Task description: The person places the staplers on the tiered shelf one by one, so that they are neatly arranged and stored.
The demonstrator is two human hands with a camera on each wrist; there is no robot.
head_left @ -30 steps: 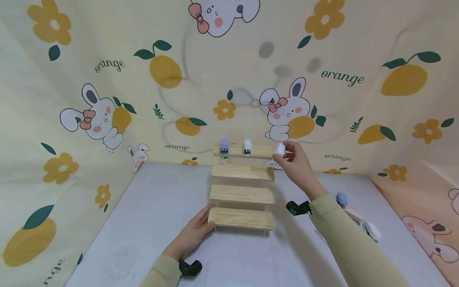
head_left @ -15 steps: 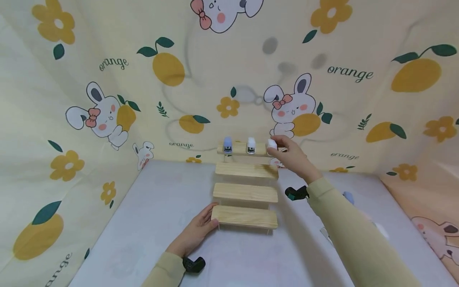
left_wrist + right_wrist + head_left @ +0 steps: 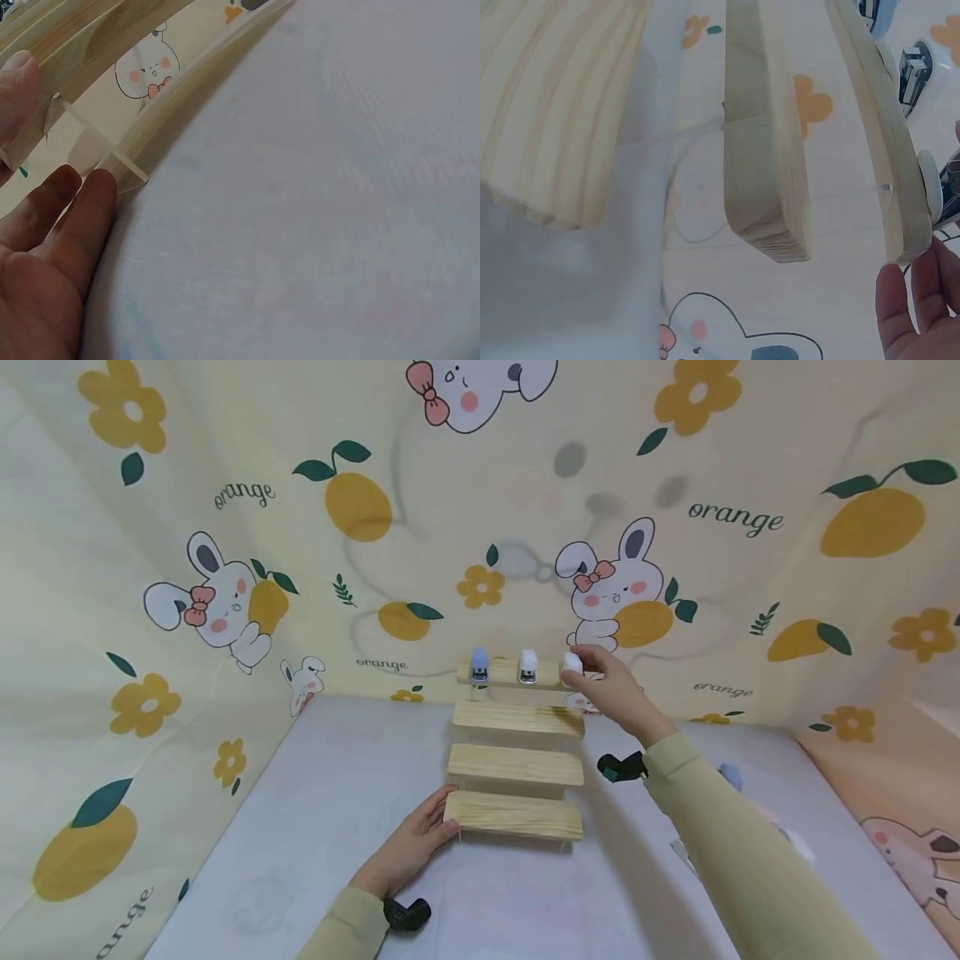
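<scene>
A stepped wooden display rack (image 3: pixel 517 766) stands on the white table against the patterned cloth. At its lowest step's left end, my left hand (image 3: pixel 412 843) grips the board, thumb on top; the left wrist view shows the thumb (image 3: pixel 16 94) on the wood and other fingers beside a thin support rod (image 3: pixel 101 139). My right hand (image 3: pixel 617 692) pinches a white mini stapler (image 3: pixel 572 663) at the top step's right end. Its metal front (image 3: pixel 950 184) shows in the right wrist view, base at the board. A blue stapler (image 3: pixel 479 665) and another white stapler (image 3: pixel 528 667) stand to its left.
Beyond the right sleeve (image 3: pixel 720 827), which hides part of them, lie a blue item (image 3: pixel 731 776), a pink item (image 3: pixel 767 812) and a white item (image 3: pixel 799 843). A cloth (image 3: pixel 420 527) with rabbits and oranges rises behind the table.
My right hand has brought the white stapler leftward, from beside the top step onto its right end. The left hand keeps its grip on the rack. The head view has shifted slightly.
</scene>
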